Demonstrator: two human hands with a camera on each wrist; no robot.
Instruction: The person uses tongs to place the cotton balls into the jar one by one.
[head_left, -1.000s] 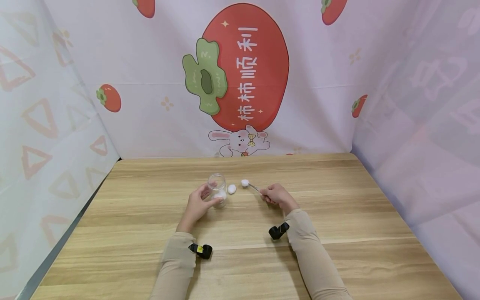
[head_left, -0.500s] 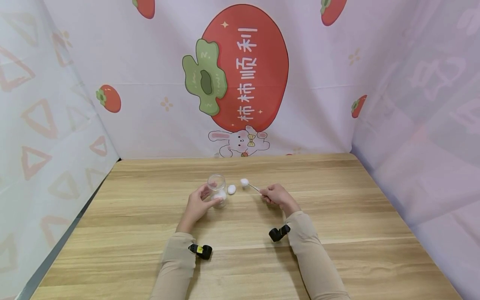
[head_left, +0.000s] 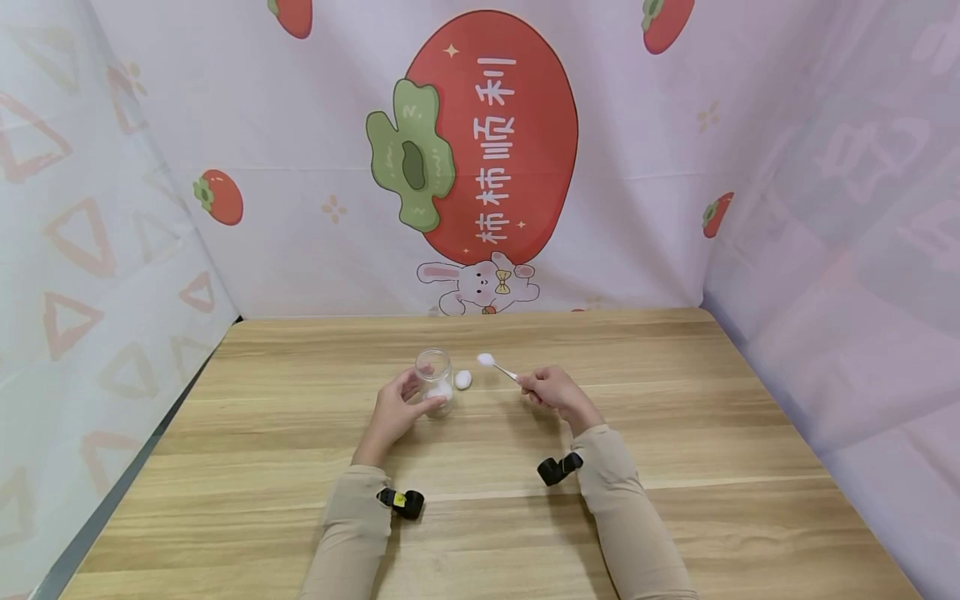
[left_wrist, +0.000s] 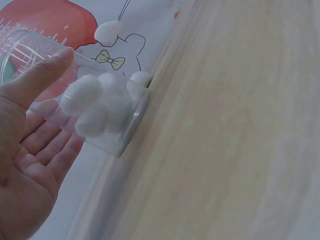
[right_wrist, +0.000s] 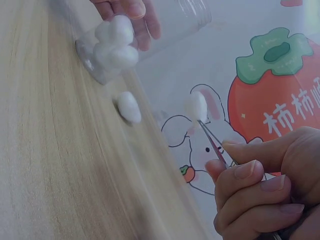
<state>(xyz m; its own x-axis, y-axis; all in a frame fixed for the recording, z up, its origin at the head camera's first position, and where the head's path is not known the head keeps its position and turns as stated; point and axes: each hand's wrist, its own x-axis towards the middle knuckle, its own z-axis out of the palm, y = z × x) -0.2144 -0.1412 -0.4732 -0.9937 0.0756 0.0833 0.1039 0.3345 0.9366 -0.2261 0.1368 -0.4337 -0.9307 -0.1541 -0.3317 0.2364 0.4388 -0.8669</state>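
Observation:
My left hand (head_left: 403, 408) holds an open clear jar (left_wrist: 100, 135) upright on the table, thumb on the near side and fingers round the far side. Several white cotton balls (right_wrist: 116, 42) lie in the lower part of the jar. My right hand (right_wrist: 265, 185) grips metal tweezers (right_wrist: 216, 143), whose tips pinch one cotton ball (right_wrist: 196, 106). In the head view that pinched ball is raised to the right of the jar, a little beyond it. Another loose cotton ball (head_left: 463, 379) rests on the table just right of the jar.
The wood-grain table (head_left: 480, 533) reaches back to a white cloth backdrop (head_left: 300, 242) printed with a large red persimmon and a rabbit. Cloth walls stand on the left and right sides. Both wrists wear black cameras (head_left: 551, 471).
The tweezers with the pinched cotton ball have risen and shifted slightly left and away from me. My left hand and the jar stay in place.

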